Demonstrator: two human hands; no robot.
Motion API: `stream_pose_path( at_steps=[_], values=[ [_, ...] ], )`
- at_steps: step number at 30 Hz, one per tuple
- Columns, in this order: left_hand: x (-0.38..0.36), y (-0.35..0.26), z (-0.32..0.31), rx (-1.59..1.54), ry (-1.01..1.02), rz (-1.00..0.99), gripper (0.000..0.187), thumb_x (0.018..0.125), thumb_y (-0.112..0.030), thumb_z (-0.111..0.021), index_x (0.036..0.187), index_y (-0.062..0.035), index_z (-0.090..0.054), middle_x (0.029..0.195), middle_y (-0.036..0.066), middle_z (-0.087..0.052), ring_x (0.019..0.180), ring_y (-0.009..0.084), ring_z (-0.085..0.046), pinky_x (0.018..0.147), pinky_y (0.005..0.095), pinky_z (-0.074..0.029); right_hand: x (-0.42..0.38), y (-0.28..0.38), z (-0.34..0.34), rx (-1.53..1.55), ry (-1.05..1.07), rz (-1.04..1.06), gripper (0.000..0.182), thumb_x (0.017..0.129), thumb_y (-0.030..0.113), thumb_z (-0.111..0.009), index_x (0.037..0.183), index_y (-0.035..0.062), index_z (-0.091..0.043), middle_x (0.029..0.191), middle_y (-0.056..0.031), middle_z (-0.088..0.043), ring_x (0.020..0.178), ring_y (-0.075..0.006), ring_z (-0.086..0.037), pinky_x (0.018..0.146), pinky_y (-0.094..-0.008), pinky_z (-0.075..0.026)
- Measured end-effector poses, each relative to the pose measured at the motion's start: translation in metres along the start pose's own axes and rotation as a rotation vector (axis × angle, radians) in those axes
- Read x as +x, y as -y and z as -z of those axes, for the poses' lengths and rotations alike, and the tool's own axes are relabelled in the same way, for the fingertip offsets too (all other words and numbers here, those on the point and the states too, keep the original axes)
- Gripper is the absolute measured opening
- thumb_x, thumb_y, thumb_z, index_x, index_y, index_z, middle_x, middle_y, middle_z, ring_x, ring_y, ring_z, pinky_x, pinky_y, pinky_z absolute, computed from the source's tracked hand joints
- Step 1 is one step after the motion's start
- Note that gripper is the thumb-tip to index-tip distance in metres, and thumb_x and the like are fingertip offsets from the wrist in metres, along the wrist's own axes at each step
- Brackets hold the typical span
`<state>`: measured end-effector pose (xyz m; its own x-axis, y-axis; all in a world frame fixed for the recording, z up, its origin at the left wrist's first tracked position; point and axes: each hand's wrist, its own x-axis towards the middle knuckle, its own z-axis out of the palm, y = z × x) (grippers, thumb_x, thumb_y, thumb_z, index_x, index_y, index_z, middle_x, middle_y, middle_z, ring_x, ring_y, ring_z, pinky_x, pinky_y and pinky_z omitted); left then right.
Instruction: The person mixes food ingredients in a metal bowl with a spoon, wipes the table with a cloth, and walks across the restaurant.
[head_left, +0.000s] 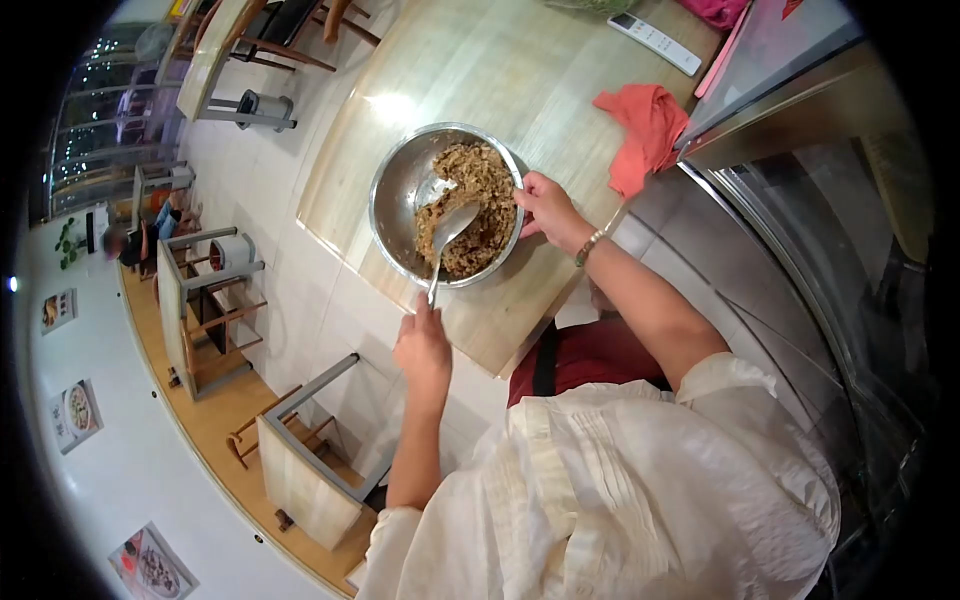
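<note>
On the upper middle of the view stands the pale wooden table [560, 100], which is the biggest piece here, and its near corner points toward the person's lap. Close at the right side rises a metal and glass unit [790, 130], so the space beside the right arm is rather narrow. To the left, across the tiled floor [280, 190], there are other tables with grey legs, one of them a small table [300, 485] near the left elbow, and also some chairs [290, 35] in the upper part. Near the corner of the main table sits the steel bowl [393, 205], and in it lies a brown, crumbly mixture [485, 245], heaped mostly to the right side, while on the left the bare metal shows. A crumpled red cloth [645, 130] lies at the table's edge, between the bowl and the unit. The right grip [545, 208] is closed around the bowl's rim; the left grip [424, 350] is narrow, holding the handle of a spoon [455, 225], whose head rests on the mixture and covers a part of it. Farther up lies a white remote control [655, 43], well apart from the bowl. The smallest is a beaded bracelet [588, 248] on the right wrist.
</note>
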<state>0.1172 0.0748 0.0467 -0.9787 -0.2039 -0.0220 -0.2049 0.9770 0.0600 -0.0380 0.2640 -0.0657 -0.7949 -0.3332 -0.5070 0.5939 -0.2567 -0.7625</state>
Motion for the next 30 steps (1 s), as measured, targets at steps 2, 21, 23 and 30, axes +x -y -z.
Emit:
stream_pose_path(
  at_steps=[2,21,23,30],
  values=[
    [0.001,0.006,0.025,-0.076,-0.021,-0.019,0.025,0.086,-0.018,-0.052,0.109,-0.0081,-0.056,0.07,0.017,-0.057,0.059,0.0348,-0.057,0.052,0.046,-0.044,0.001,0.002,-0.001,0.02,-0.013,0.019,0.012,0.087,0.012,-0.05,0.082,0.0056,-0.042,0.075,-0.0044,-0.05,0.063,-0.0142,-0.056,0.049,-0.0322,-0.054],
    [0.147,0.064,-0.008,-0.073,0.376,0.033,0.04,0.09,-0.03,-0.046,0.073,0.0031,-0.06,0.07,0.026,-0.057,0.071,0.0428,-0.056,0.062,0.0468,-0.044,0.003,-0.004,-0.002,-0.027,-0.093,0.084,0.015,0.084,0.013,-0.052,0.078,0.0028,-0.044,0.072,-0.0058,-0.051,0.057,-0.0152,-0.058,0.045,-0.0291,-0.054],
    [0.13,0.064,0.006,-0.067,0.416,0.055,0.037,0.089,-0.03,-0.047,0.074,0.0009,-0.06,0.07,0.026,-0.057,0.07,0.0435,-0.056,0.061,0.0475,-0.044,0.0,0.0,-0.003,-0.017,-0.089,0.05,0.015,0.084,0.012,-0.052,0.077,0.0029,-0.043,0.072,-0.0061,-0.051,0.056,-0.0158,-0.058,0.044,-0.0288,-0.053],
    [0.1,0.067,-0.004,0.174,0.437,-0.166,0.035,0.089,-0.033,-0.046,0.074,-0.0027,-0.057,0.069,0.022,-0.06,0.066,0.0397,-0.059,0.06,0.0479,-0.047,0.001,-0.002,-0.001,-0.041,-0.078,0.036,0.013,0.086,0.012,-0.051,0.08,0.0048,-0.042,0.072,-0.0044,-0.048,0.057,-0.0137,-0.054,0.046,-0.031,-0.053]
  ],
)
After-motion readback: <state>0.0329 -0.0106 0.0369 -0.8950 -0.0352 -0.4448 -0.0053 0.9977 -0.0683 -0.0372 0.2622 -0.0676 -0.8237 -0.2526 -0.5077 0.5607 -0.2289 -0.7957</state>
